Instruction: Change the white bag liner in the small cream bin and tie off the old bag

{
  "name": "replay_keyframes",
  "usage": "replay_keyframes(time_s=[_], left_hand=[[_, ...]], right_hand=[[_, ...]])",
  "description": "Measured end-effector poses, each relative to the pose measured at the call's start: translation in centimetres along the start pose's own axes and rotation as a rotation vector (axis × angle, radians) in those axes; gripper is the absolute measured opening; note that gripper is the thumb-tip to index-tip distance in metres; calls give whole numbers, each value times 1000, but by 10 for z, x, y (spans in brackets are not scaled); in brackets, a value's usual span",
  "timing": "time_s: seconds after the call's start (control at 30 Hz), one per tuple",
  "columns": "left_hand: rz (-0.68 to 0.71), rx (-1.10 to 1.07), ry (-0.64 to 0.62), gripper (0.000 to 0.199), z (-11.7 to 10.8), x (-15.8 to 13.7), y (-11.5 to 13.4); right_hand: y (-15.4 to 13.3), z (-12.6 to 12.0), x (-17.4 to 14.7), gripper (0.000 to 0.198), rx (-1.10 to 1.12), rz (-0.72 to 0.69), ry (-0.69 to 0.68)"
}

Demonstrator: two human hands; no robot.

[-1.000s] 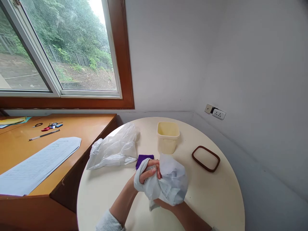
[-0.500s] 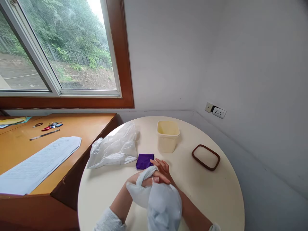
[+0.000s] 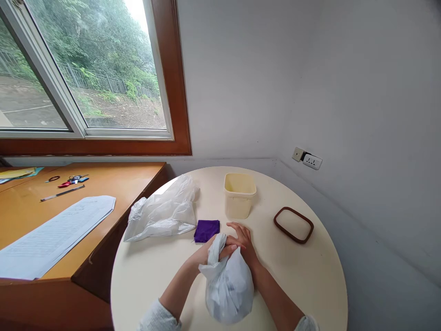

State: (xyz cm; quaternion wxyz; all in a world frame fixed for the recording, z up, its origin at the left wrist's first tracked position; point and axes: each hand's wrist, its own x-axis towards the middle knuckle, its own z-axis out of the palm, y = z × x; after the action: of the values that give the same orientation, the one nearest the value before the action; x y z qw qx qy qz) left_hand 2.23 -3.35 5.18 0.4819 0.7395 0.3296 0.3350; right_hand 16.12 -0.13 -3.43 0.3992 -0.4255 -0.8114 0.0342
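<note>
One white bag (image 3: pixel 230 294), neck clenched in left hand (image 3: pixel 206 251), right hand (image 3: pixel 245 240) alongside with fingers loosely spread, room rightward, brown frame (image 3: pixel 301 242) well apart, near the edge of the table (image 3: pixel 310 280)

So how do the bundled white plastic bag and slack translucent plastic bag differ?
The bundled white plastic bag is rounded; the slack translucent plastic bag lies loosely spread. The left hand holds the bundled bag, while the slack one rests on the round cream table. Both are wrinkled.
</note>
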Motion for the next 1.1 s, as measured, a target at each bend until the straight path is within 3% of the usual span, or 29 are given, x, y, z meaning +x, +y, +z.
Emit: replay_keyframes(time_s=[0.1, 0.33, 0.5, 0.67, 0.93, 1.1], left_hand=[[-20, -100, 13, 29, 4, 3, -2], [-66, -211, 226, 27, 13, 6, -15], [-23, -61, 331, 27, 14, 6, -28], [-39, 111, 323, 41, 13, 7, -40], [-124, 58, 287, 32, 12, 7, -44], [-186, 0, 321, 23, 13, 9, -47]], right_hand=[[3, -8, 2, 13, 7, 57, -22], [-2, -28, 6, 12, 113, 212, -60], [-4, -36, 8, 4, 162, 258, -76], [-1, -37, 8, 5, 219, 258, -23], [0, -38, 8, 16, 317, 301, 28], [2, -36, 12, 23, 552, 418, -34]])
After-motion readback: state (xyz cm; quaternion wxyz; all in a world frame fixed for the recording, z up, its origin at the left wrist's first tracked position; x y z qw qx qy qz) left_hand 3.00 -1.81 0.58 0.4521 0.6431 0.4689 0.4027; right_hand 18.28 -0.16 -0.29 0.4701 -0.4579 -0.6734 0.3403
